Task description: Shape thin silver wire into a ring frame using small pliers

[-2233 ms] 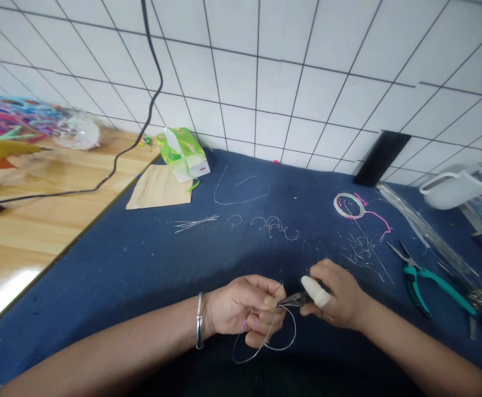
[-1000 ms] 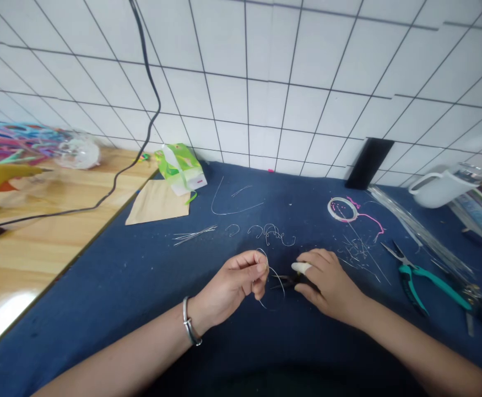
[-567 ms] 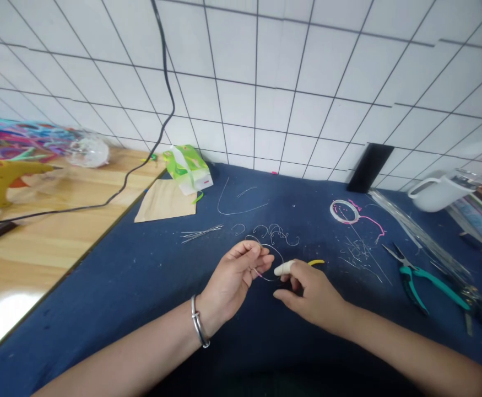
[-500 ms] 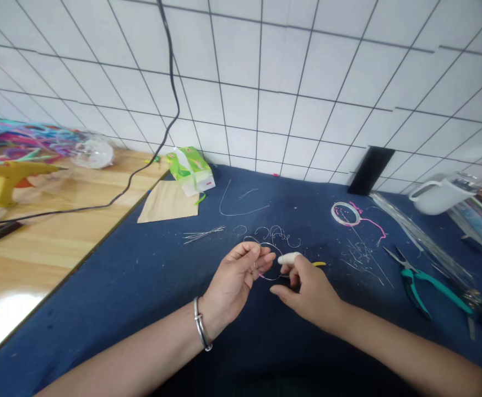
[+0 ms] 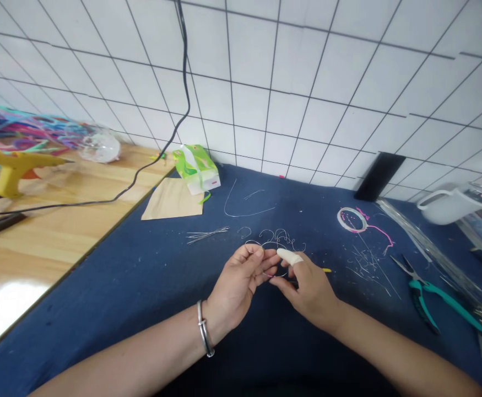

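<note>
My left hand (image 5: 238,281), with a silver bangle at its wrist, pinches a thin silver wire loop (image 5: 284,274) between thumb and fingers. A small pink bit (image 5: 269,275) shows at the loop's lower edge. My right hand (image 5: 307,281) meets the loop from the right, fingers bent, its index finger in a white cover (image 5: 289,257) at the top and its thumb by the pink bit. Fingers hide much of the loop. Behind the right hand a yellow end (image 5: 326,270) pokes out; whether it is held I cannot tell. Curled wire pieces (image 5: 280,237) lie just beyond.
Straight wires (image 5: 207,235) and a bent wire (image 5: 247,215) lie on the blue cloth (image 5: 141,298). Teal-handled pliers (image 5: 431,286), wire scraps (image 5: 367,264) and a white ring spool (image 5: 351,219) are right. A yellow glue gun (image 5: 13,171) and tissue pack (image 5: 197,168) are left.
My right hand has come closer to my left; its thumb and covered index finger now reach the wire loop. The view has shifted slightly.
</note>
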Tool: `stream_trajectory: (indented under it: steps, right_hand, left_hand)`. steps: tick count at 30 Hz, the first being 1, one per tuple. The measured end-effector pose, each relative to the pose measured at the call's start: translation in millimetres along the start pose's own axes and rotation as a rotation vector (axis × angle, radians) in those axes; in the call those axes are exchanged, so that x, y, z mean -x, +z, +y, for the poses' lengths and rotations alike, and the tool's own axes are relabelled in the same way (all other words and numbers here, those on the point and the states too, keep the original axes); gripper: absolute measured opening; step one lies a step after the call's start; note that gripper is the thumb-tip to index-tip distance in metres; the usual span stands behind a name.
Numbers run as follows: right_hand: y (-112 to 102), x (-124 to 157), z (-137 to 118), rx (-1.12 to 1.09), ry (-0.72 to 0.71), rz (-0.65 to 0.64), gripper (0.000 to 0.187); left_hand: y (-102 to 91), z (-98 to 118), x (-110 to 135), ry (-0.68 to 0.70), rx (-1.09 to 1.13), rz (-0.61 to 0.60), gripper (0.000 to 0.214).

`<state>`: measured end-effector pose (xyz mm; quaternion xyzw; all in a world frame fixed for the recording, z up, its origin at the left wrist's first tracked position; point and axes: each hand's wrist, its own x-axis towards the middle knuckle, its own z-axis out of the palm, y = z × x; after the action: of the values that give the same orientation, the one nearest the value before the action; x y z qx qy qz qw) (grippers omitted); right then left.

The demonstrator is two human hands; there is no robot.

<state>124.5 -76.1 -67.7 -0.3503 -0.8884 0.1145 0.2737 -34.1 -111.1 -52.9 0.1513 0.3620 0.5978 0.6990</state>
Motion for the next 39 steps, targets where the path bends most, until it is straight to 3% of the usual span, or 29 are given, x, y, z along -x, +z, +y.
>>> stream_trajectory:
  steps: [12, 18, 24, 30, 32, 37, 39]
  right_hand:
    - [-18, -4, 16, -0.086, -0.008, -0.07, 0.036]
    - [-34, -11, 26, -0.282, 0.025, -0.244, 0.043]
    - [-47, -18, 30, -0.518, 0.063, -0.315, 0.029]
    - [-49, -19, 32, -0.502, 0.059, -0.27, 0.028]
    - [-47, -18, 30, -0.421, 0.028, -0.275, 0.035]
    - [-37, -12, 22, -0.138, -0.039, -0.235, 0.079]
    - [-30, -8, 19, -0.055, -0.084, -0.188, 0.084]
  left_hand:
    - [-4.5, 2, -5, -0.025, -0.117, 0.0, 0.017]
    - [-8.4, 6, -11, -0.095, -0.203, -0.094, 0.016]
    - [-8.4, 7, -11, -0.191, -0.322, -0.219, 0.014]
    - [-9.7, 3, -12, -0.174, -0.382, -0.15, 0.017]
    - [-11.2, 3, -13, -0.153, -0.396, -0.1, 0.019]
    - [-12.0, 3, -15, -0.107, -0.417, -0.03, 0.02]
    - [-10.0, 3, -14, -0.087, -0.403, -0.014, 0.02]
